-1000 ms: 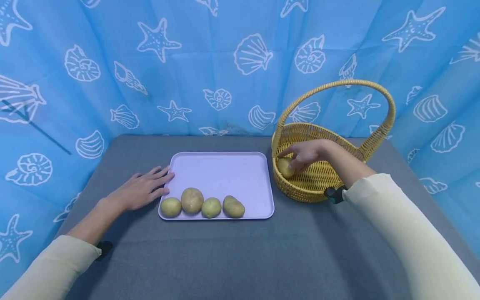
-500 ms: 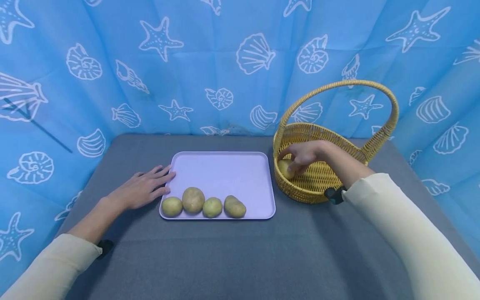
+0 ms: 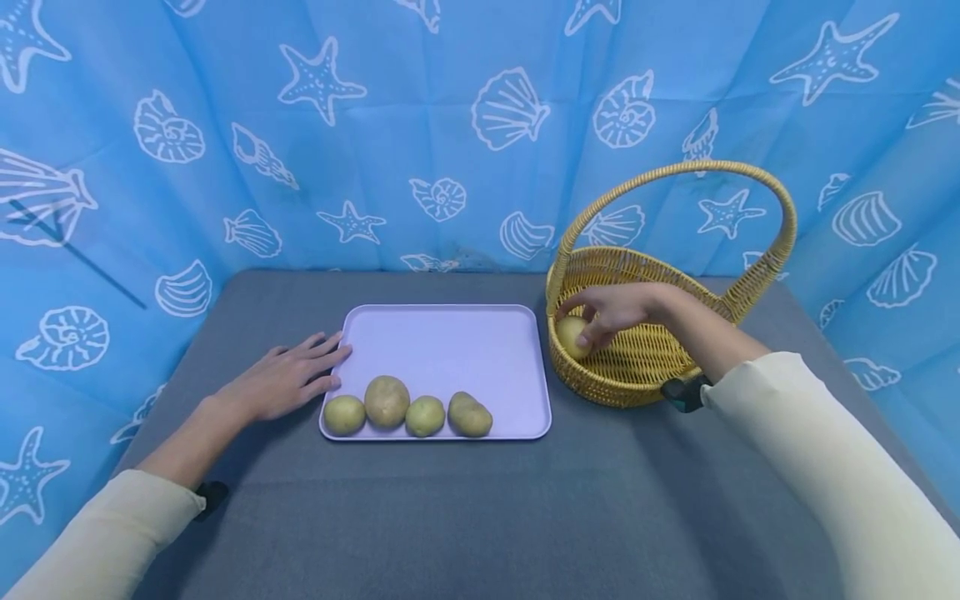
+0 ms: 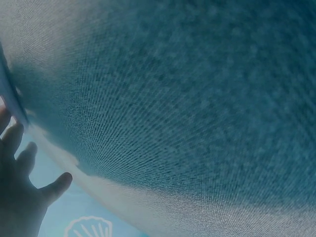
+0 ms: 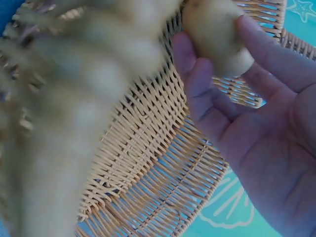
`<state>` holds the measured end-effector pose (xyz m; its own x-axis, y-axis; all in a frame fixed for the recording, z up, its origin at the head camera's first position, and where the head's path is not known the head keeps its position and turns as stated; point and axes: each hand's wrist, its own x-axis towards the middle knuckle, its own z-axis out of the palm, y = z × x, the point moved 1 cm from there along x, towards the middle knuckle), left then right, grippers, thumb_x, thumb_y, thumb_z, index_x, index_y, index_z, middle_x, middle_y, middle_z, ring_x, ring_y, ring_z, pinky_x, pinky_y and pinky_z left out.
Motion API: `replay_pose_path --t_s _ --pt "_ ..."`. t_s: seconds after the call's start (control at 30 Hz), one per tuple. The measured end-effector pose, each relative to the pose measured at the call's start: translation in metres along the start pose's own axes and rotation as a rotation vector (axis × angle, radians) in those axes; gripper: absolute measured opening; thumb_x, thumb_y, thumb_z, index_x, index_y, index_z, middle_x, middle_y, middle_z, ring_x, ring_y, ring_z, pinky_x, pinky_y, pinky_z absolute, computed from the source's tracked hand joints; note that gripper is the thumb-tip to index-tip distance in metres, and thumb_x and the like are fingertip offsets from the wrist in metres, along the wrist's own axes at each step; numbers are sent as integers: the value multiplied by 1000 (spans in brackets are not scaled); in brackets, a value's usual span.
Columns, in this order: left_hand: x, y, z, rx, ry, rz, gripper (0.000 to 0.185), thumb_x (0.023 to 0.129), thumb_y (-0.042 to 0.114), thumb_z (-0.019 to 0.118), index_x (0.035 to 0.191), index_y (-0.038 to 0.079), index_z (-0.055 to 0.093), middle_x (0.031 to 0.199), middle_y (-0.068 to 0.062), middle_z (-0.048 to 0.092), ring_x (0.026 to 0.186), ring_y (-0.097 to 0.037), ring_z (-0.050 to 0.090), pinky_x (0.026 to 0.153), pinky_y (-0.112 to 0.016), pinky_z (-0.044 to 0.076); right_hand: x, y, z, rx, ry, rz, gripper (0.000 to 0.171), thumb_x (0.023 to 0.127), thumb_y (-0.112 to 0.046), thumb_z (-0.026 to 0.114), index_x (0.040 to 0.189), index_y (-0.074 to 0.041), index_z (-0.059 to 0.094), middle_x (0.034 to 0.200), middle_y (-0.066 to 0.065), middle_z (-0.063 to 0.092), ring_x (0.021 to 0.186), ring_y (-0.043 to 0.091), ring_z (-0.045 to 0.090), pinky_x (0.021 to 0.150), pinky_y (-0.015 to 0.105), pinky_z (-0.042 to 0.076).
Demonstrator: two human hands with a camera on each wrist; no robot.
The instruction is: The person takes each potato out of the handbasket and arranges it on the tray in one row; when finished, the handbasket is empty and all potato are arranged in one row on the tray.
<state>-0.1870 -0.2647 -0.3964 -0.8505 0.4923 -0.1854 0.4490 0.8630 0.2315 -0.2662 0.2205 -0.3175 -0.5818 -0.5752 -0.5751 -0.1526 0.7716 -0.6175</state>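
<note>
In the head view, my right hand (image 3: 611,312) reaches down inside the yellow wicker basket (image 3: 645,354). Its thumb and fingers grip a pale yellow potato (image 3: 572,337) near the basket's left wall. The right wrist view shows this potato (image 5: 217,37) between the thumb on one side and curled fingers on the other. My left hand (image 3: 288,379) lies with its fingers spread straight, fingertips at the left rim of the lilac tray (image 3: 442,342). Along the tray's front edge several potatoes (image 3: 386,402) sit in a row, one of them (image 3: 469,415) knobbly.
A tall arched handle (image 3: 678,167) rises over the basket, beyond my right forearm. Grey cloth (image 3: 480,517) covers the table. Behind it hangs a blue curtain (image 3: 420,125) with white shells and starfish.
My right wrist and sleeve have shifted slightly to the right, with the hand still at the same potato in the basket. The left hand and the tray potatoes stay put.
</note>
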Motion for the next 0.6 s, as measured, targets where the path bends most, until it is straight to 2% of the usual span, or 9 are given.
replay_pose_path --t_s 0.13,0.33,0.6 --pt "0 -1 1 1 3 1 63 105 50 41 157 15 32 163 -15 23 148 -45 17 109 -75 15 -13 1 -2 -24 32 -48 63 92 -19 72 146 -5 44 122 19 54 100 27 61 86 40 55" --pt "0 -1 1 -2 5 0 62 105 49 41 157 16 32 163 -14 23 148 -45 16 109 -75 15 -36 -4 -4 -36 41 -167 60 89 -19 74 143 -7 50 122 15 57 102 28 60 87 41 53" --pt "0 -2 2 4 12 -1 63 105 50 40 157 16 32 163 -14 23 148 -45 17 109 -75 15 -51 -19 7 -5 52 -329 59 92 -16 72 144 -2 46 139 13 52 116 28 57 105 47 45"
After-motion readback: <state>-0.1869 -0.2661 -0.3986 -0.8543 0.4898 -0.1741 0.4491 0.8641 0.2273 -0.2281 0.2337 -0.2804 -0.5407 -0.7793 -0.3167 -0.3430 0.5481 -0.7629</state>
